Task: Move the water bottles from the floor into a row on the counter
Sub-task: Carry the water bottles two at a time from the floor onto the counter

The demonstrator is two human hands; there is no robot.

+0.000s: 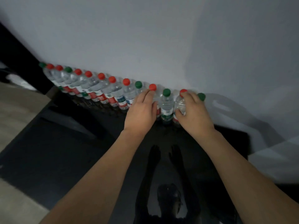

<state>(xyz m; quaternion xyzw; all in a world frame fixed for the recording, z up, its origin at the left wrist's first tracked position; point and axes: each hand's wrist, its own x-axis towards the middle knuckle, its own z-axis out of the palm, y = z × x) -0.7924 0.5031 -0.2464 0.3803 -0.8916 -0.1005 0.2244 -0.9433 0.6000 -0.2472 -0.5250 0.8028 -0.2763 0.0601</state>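
Along the pale grey wall [161, 38], from the far left corner, a long row of clear plastic water bottles with red and green caps [90, 89] stands upright and packed cap to cap on the glossy black tabletop [64, 151]. Further right, the left hand [141, 110] has its fingers [148, 94] curled round a red-capped clear bottle [152, 87], gripping it just under the cap. Beside it stands a free green-capped clear bottle [166, 101], touched by neither hand. Next, the right hand [193, 110] grips another red-capped clear bottle [181, 102], thumb low on its body and fingers over its shoulder. A last green cap [201, 96] peeks out behind that hand. Both held bottles seem to be at their places in the row. With neighbours this tight, a sideways nudge on letting go could likely tip the green-capped bottle between the hands and knock down the line
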